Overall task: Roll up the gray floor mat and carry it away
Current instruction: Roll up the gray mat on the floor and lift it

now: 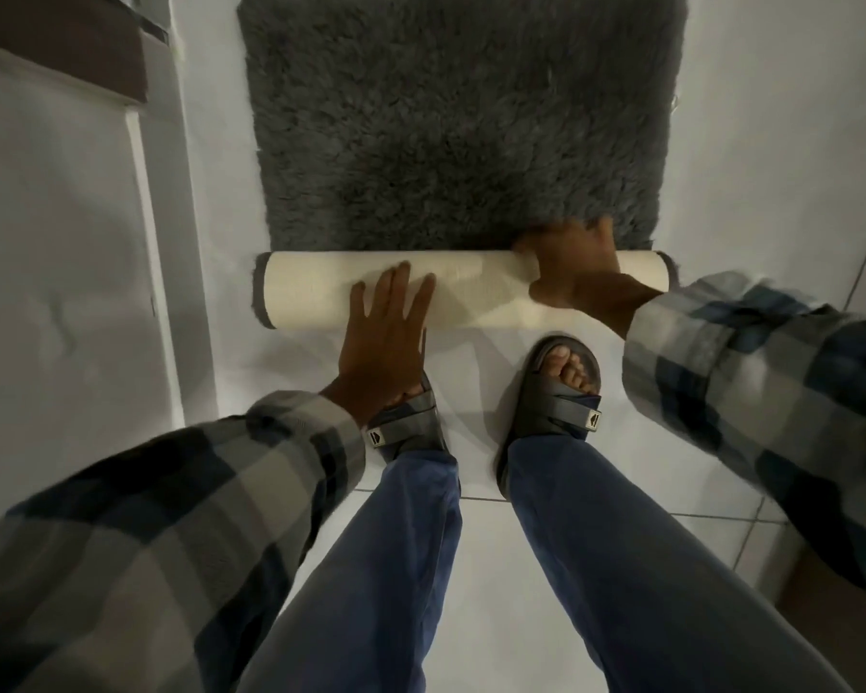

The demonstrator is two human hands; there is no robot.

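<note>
Gray floor mat (451,122) lies flat beyond its started roll (316,292), near the sandals (561,392). Left hand (386,337) flat, fingers spread, on the roll's left-middle; right hand (571,272) curls over its right part. Best to push evenly and keep the ends aligned.

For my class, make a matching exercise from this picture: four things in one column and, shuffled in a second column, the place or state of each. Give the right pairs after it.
Column 1
1. left hand
2. right hand
3. rolled part of the mat
4. flat part of the mat

Column 2
A. gray shaggy pile facing up on the floor
B. fingers spread flat on the roll, left of its middle
C. cream backing facing outward
D. curled over the roll near its right end

Pairs: 1-B, 2-D, 3-C, 4-A
</note>
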